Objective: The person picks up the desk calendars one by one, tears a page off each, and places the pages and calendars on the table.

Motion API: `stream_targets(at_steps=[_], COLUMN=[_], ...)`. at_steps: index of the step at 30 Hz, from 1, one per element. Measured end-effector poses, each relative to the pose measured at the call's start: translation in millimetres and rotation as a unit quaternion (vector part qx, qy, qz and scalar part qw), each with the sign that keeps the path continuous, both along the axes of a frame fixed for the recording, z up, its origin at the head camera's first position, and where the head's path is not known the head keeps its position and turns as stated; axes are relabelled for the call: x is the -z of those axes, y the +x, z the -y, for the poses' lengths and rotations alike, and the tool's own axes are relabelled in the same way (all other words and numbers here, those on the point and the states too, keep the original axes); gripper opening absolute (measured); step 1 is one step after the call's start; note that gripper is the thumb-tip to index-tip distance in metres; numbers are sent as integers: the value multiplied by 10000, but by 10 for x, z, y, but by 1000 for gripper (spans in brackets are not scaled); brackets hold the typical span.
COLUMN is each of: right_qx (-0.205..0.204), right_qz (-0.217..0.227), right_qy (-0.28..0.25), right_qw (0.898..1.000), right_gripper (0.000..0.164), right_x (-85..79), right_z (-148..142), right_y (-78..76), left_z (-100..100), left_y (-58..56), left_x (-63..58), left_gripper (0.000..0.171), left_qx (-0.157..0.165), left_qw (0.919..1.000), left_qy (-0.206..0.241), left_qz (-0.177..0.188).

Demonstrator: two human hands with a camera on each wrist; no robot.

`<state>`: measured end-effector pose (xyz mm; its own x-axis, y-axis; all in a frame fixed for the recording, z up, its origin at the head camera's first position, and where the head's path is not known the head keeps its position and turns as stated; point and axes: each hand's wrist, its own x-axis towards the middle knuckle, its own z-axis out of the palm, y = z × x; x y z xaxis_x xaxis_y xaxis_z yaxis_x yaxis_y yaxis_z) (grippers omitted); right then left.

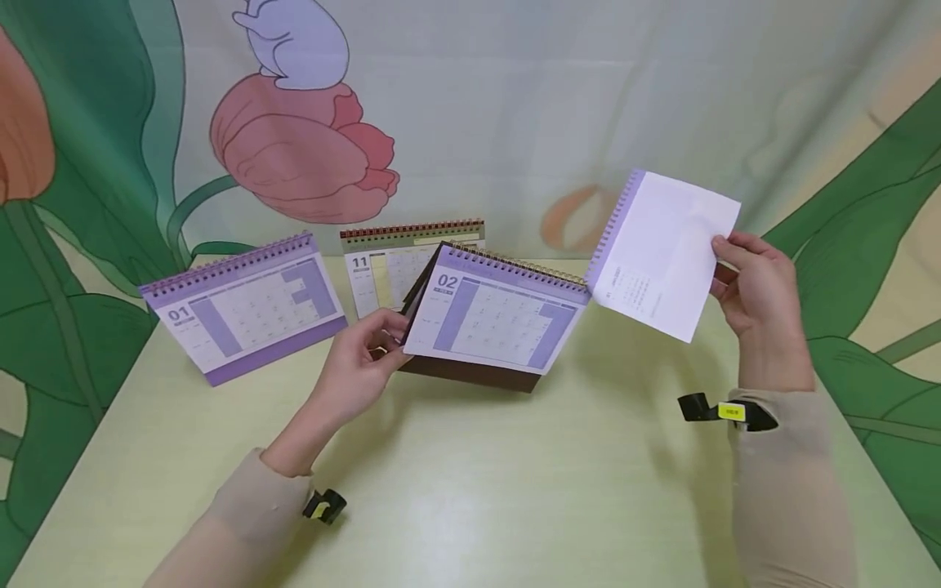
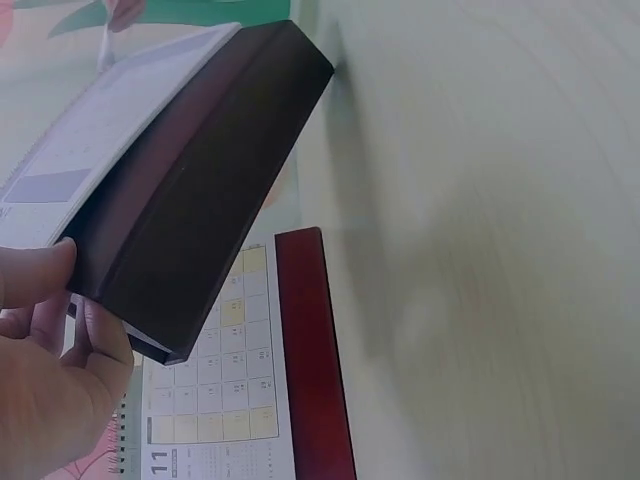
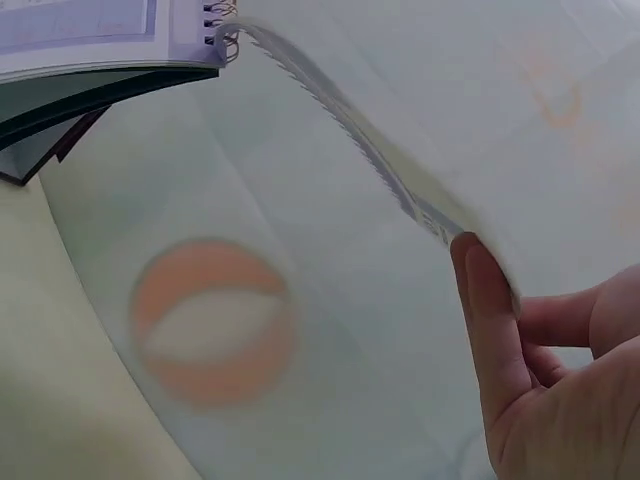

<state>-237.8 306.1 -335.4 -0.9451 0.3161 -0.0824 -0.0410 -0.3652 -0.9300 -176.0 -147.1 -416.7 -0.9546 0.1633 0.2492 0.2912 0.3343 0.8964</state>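
Observation:
My left hand [image 1: 358, 359] grips the left edge of a desk calendar [image 1: 500, 318] turned to page 02, with a brown base and gold rings. In the left wrist view the thumb lies on the near side of the calendar's dark base [image 2: 190, 200], which is tilted. A purple-edged calendar page [image 1: 665, 253] is pinched at its far edge between the thumb and fingers of my right hand [image 1: 760, 286]. Its punched edge is mostly off the rings; one corner meets the right end of the coil [image 3: 228, 30]. The page bends in the right wrist view.
A purple desk calendar [image 1: 250, 318] showing 01 stands at the left of the pale table [image 1: 470, 490]. Behind the held calendar stands another desk calendar [image 1: 360, 261] showing 11, partly hidden. A curtain [image 1: 478, 122] printed with flowers hangs behind the table.

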Motion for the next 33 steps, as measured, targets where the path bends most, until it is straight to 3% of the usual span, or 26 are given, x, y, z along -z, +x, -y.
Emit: stream_targets(at_steps=[7, 13, 33], right_qx=[261, 369, 1241], right_qz=[27, 239, 237], right_qy=[-29, -162, 424], right_qw=[9997, 9989, 9911], right_gripper=[4, 10, 5], right_x=[-12, 61, 209], right_z=[-26, -49, 17], right_y=[-12, -6, -105], left_z=[64, 82, 51], left_y=[36, 94, 194], left_x=[-14, -42, -78], left_gripper=[24, 25, 27], left_qx=[105, 226, 453], left_qw=[9999, 9997, 9990], left_qy=[8, -8, 35], left_qz=[-82, -15, 50])
